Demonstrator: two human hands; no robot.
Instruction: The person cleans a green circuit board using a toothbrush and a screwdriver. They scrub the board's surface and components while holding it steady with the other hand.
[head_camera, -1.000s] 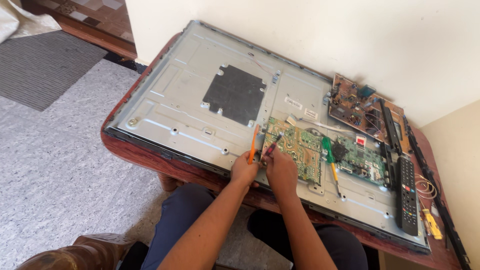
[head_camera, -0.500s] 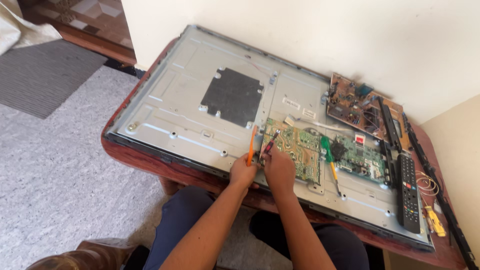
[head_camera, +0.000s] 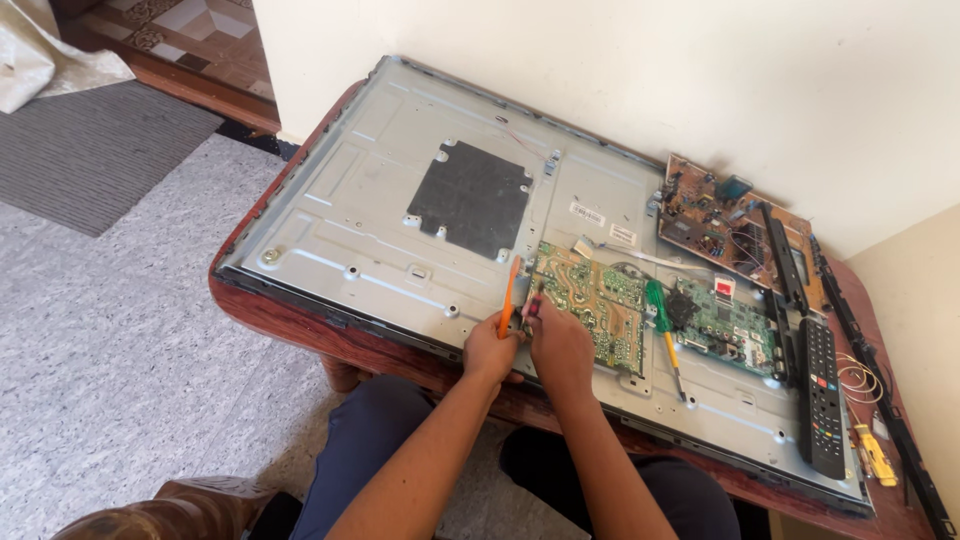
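at the near edge of the wooden table (head_camera: 300, 325), a flat-screen television (head_camera: 400, 230) lies face down with its rear cover off and its grey metal back panel bared. both hands work at the near-left corner of the yellow-green circuit board (head_camera: 595, 300). the left hand (head_camera: 490, 350) is closed round an orange-handled tool (head_camera: 509, 297) that points away towards the panel. the right hand (head_camera: 560, 345) is curled about a small dark red-tipped tool (head_camera: 531, 308) set against the board's edge. judged stage: opening up is done, and this board seems to lie in its place on the panel; whether its screws are out cannot be told. a green main board (head_camera: 725, 322) sits just beside it, and a green-handled screwdriver (head_camera: 662, 330) lies between the two boards. a brown board (head_camera: 715, 220) lies at the far right corner; a black remote control (head_camera: 820, 395) rests near the right edge.
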